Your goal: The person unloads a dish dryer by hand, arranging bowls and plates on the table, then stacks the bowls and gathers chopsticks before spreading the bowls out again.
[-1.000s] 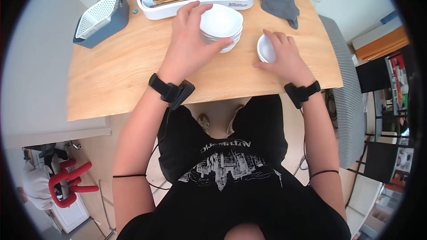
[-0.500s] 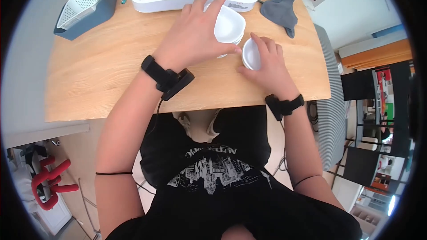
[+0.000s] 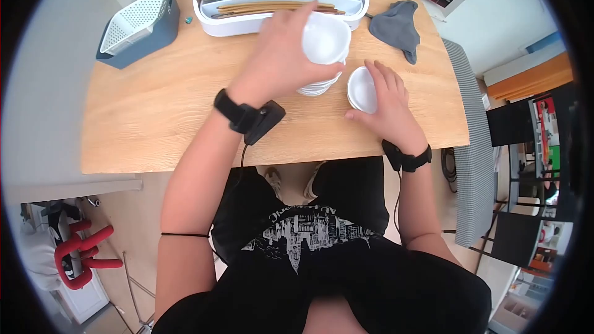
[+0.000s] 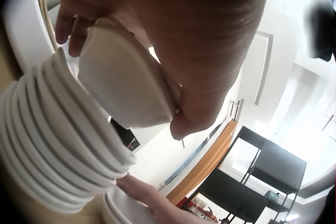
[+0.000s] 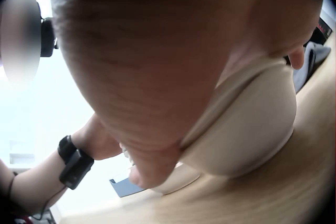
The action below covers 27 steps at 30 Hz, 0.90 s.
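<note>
My left hand (image 3: 278,55) grips a white bowl (image 3: 325,38) between thumb and fingers, above a stack of white bowls (image 3: 317,89). In the left wrist view the held bowl (image 4: 123,77) is tilted and stands a little off the stack (image 4: 52,134). To the right, my right hand (image 3: 390,108) holds small nested white bowls (image 3: 362,89) at the rim, thumb on the near side and fingers on the far side. The right wrist view shows these bowls (image 5: 252,124) low over the wooden table.
Behind the stack is a white dish rack (image 3: 247,23) with plates, bowls and chopsticks (image 3: 272,7). A grey cloth (image 3: 396,28) lies at the back right. A blue basket with a white colander (image 3: 137,21) stands at the back left.
The left hand has lifted the top bowl off the stack. The right hand and its small bowls have moved left, nearer the stack.
</note>
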Each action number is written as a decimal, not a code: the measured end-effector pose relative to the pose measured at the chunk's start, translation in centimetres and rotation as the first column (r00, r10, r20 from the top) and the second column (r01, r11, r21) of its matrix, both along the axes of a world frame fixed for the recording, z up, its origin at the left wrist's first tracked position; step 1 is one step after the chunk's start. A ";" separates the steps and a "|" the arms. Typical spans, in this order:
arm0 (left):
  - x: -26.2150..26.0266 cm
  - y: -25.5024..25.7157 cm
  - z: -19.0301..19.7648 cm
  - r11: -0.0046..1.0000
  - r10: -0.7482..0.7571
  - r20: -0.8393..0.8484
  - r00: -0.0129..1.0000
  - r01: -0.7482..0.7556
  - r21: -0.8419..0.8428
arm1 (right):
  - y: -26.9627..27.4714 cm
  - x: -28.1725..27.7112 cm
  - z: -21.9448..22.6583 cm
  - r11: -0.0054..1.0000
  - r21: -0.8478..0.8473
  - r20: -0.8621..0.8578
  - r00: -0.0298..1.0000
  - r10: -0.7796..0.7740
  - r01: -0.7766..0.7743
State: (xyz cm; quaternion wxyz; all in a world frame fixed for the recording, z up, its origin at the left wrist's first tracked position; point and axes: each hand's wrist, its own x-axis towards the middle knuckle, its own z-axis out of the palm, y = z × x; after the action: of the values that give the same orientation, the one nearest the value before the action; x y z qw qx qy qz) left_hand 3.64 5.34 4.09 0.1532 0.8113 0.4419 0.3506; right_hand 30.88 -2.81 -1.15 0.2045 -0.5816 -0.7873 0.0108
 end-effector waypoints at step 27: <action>-8.0 -5.8 -6.6 0.915 0.341 -0.097 0.935 -0.354 -0.195 | 8.1 -9.9 6.5 0.953 -0.190 -0.119 0.969 0.218 -0.238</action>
State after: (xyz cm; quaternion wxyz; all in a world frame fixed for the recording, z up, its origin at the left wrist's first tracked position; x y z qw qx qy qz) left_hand -4.31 -0.49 -2.52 0.1598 0.7095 0.6178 0.2989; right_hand 21.02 5.24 5.39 0.1792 -0.5035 -0.8331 0.1427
